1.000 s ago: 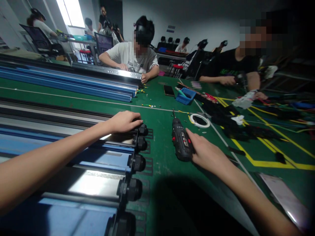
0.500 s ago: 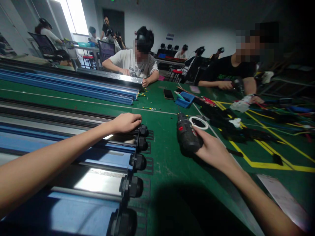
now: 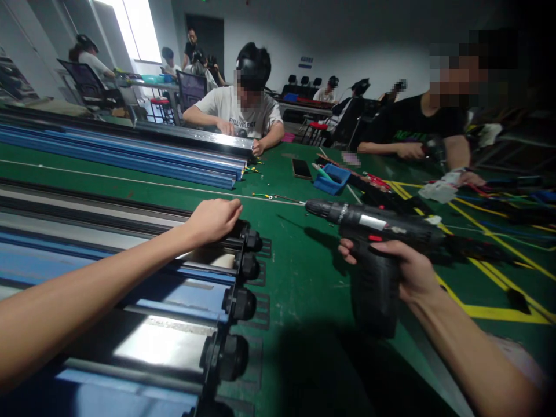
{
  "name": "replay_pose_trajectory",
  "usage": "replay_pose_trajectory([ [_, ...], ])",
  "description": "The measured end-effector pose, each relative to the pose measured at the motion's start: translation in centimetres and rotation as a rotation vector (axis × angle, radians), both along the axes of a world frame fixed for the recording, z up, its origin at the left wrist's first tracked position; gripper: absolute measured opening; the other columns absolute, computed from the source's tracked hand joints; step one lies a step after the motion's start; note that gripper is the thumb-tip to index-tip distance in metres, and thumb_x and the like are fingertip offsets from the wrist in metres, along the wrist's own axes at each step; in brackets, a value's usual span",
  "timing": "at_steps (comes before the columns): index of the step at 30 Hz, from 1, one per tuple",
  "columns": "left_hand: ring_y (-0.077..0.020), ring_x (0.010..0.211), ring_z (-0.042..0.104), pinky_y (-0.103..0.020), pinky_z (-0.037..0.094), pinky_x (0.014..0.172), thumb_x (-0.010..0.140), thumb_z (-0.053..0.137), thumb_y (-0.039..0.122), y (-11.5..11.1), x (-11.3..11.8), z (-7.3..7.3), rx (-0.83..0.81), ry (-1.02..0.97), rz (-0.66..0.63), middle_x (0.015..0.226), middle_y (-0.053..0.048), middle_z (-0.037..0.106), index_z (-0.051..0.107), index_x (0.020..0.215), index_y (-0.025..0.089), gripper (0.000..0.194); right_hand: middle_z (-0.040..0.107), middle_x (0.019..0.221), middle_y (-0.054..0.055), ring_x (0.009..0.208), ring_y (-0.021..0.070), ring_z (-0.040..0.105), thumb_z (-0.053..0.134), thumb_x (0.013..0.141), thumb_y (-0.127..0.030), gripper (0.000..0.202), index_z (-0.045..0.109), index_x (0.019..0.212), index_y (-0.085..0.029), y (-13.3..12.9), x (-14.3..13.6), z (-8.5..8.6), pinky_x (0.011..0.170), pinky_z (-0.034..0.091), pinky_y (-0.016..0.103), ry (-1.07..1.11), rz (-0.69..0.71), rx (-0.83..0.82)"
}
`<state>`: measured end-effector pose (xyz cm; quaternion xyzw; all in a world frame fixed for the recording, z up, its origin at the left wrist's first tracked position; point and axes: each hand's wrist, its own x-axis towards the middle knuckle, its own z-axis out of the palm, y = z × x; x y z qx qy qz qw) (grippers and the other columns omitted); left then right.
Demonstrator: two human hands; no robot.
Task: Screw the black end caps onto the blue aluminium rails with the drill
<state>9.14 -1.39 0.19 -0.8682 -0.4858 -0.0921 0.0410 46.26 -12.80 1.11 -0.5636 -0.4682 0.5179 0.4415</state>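
Note:
My right hand (image 3: 412, 266) grips a black cordless drill (image 3: 376, 223) by its handle, above the green table. The drill lies level, its chuck and thin bit pointing left. My left hand (image 3: 215, 220) rests over the end of one of the long metal profiles (image 3: 178, 310), fingers curled together. Whether something small is inside those fingers is hidden. Black cable glands (image 3: 243, 304) stick out from the end caps of the profiles, in a row running towards me. Flat black slotted tabs lie beside them.
Opposite, a person (image 3: 247, 110) works at a second stack of blue profiles (image 3: 191, 165). At right another person (image 3: 434, 127) holds a power tool. A blue bin (image 3: 330, 179), a phone (image 3: 302, 168), loose wires and yellow tape (image 3: 499, 313) are on the table.
My right hand has lifted the drill off the table and swung it so that its bit points left. My left hand has curled its fingers more and shifted slightly left.

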Motion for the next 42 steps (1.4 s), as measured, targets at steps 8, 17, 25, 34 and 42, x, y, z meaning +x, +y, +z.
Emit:
replay_pose_trajectory([
  [8,-0.0237,0.069,0.065,-0.031,0.031,0.060,0.106,0.030,0.048,0.6,-0.2,0.0,-0.106,-0.061,-0.084,0.075,-0.008,0.069,0.062,0.082,0.021,0.048,0.068,0.088,0.015,0.075,0.0308,0.067,0.038,0.087,-0.042,0.038,0.069,0.095,-0.022,0.8,-0.2,-1.5,0.075,0.056,0.050,0.160,0.121,-0.150],
  [17,-0.0208,0.065,0.061,-0.031,0.033,0.062,0.105,0.035,0.044,0.6,-0.1,-0.1,-0.180,-0.101,-0.108,0.071,-0.007,0.066,0.060,0.080,0.020,0.043,0.062,0.082,0.012,0.064,0.0286,0.058,0.045,0.082,-0.038,0.031,0.066,0.099,-0.023,1.2,-0.5,-1.1,0.071,0.050,0.048,0.205,0.198,-0.185],
  [25,-0.0196,0.063,0.058,-0.030,0.033,0.062,0.105,0.036,0.043,0.6,0.0,0.0,-0.231,-0.133,-0.102,0.070,-0.005,0.065,0.059,0.079,0.020,0.042,0.059,0.083,0.015,0.068,0.0335,0.057,0.044,0.076,-0.047,0.030,0.063,0.081,-0.025,1.5,-0.2,-0.8,0.068,0.049,0.053,0.039,0.233,-0.207],
  [34,-0.0195,0.062,0.057,-0.031,0.031,0.061,0.105,0.035,0.043,0.6,0.1,0.0,-0.238,-0.130,-0.097,0.070,-0.005,0.064,0.057,0.078,0.021,0.041,0.065,0.084,0.014,0.070,0.0297,0.060,0.053,0.078,-0.039,0.030,0.075,0.091,-0.022,1.3,0.4,-2.0,0.065,0.049,0.044,0.274,0.233,-0.213],
  [42,-0.0193,0.065,0.057,-0.031,0.032,0.064,0.105,0.036,0.041,0.7,0.0,-0.2,-0.226,-0.131,-0.125,0.070,-0.005,0.063,0.058,0.079,0.020,0.040,0.068,0.087,0.015,0.071,0.0260,0.062,0.056,0.081,-0.036,0.034,0.078,0.096,-0.016,1.4,0.2,-2.4,0.065,0.051,0.038,0.368,0.264,-0.234],
])
